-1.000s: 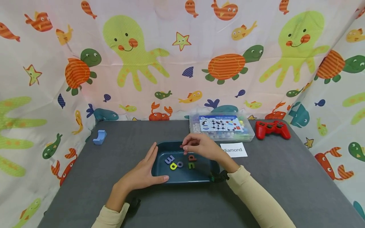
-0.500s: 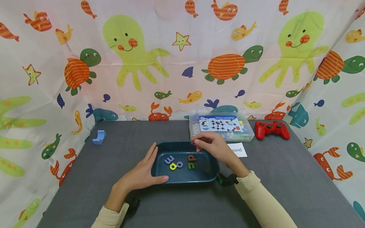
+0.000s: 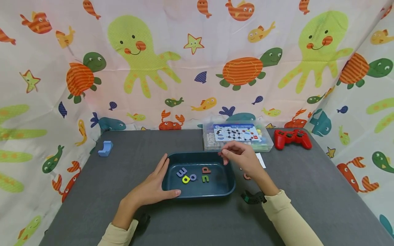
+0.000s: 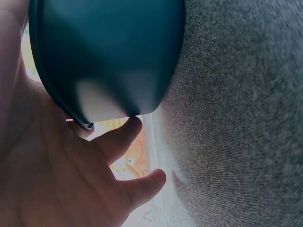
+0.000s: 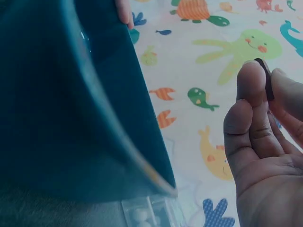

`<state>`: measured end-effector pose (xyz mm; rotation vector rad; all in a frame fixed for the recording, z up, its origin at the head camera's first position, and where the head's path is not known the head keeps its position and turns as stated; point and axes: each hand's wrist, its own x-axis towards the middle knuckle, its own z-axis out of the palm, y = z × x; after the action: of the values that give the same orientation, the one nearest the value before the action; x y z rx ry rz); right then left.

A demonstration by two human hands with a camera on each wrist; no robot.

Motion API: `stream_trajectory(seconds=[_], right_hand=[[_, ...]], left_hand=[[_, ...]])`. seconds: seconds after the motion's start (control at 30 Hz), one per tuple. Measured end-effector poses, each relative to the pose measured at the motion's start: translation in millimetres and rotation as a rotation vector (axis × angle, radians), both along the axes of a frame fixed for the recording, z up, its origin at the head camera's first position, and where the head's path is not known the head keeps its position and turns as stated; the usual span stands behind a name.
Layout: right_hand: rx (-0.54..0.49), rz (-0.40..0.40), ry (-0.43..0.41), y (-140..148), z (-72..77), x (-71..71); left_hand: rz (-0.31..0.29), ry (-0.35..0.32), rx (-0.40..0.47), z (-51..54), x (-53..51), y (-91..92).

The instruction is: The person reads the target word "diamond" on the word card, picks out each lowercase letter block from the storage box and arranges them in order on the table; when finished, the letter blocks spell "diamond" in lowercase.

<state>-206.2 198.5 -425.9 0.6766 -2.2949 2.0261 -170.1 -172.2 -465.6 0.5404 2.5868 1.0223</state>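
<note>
A dark blue tray (image 3: 198,193) lies on the table, holding several small plastic letters: a purple m-like letter (image 3: 181,172), a yellow letter (image 3: 185,179), a purple o (image 3: 193,177), a brownish-red letter (image 3: 206,170) and a green n-like letter (image 3: 205,178). Spanning the tray's left end, my left hand (image 3: 152,186) rests with fairly straight fingers against its side and the thumb at the front rim. My right hand (image 3: 243,159), above the tray's back right corner, pinches a small thin reddish piece (image 5: 266,79) between thumb and fingertips; its shape is mostly hidden.
An orange-red curved letter (image 3: 247,176) lies right of the tray, partly under my right hand. A white card (image 3: 261,160) is mostly covered. Behind stand a clear plastic box (image 3: 209,140) and a red game controller (image 3: 293,138). A light blue block (image 3: 105,148) sits at back left.
My right hand has moved right, from above the tray's middle to its back right corner, still pinching the small piece. The curved letter beside the tray has come into view. The left hand stays put.
</note>
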Motion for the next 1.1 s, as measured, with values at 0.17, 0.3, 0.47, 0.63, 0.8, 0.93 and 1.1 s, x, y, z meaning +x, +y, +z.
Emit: stream_trajectory(seconds=[0.17, 0.3, 0.47, 0.63, 0.8, 0.93, 1.1], right_hand=[[0.003, -0.037, -0.015, 12.8, -6.1, 3.1], [0.001, -0.059, -0.026, 23.9, -11.0, 4.7], [-0.032, -0.088, -0.095, 36.1, -14.7, 6.5], [-0.07, -0.088, -0.071, 46.7, -22.4, 6.5], [-0.074, -0.113, -0.045, 53.0, -30.5, 7.0], [-0.038, -0.147, -0.053, 57.5, -33.4, 9.3], [0.029, -0.188, -0.066, 65.4, -35.8, 11.5]], left_hand=[[0.002, 0.0, -0.01, -0.3, 0.5, -0.8], [-0.001, 0.001, -0.011, -1.2, 0.2, -1.1], [0.0, -0.001, -0.014, -2.2, 0.0, -0.9], [0.002, -0.003, -0.015, -2.1, 0.2, -1.6], [-0.003, 0.001, -0.007, -2.4, 0.1, -1.7], [-0.001, -0.01, -0.009, -2.5, -0.2, -1.2], [0.001, -0.017, -0.012, -1.5, 0.4, -1.5]])
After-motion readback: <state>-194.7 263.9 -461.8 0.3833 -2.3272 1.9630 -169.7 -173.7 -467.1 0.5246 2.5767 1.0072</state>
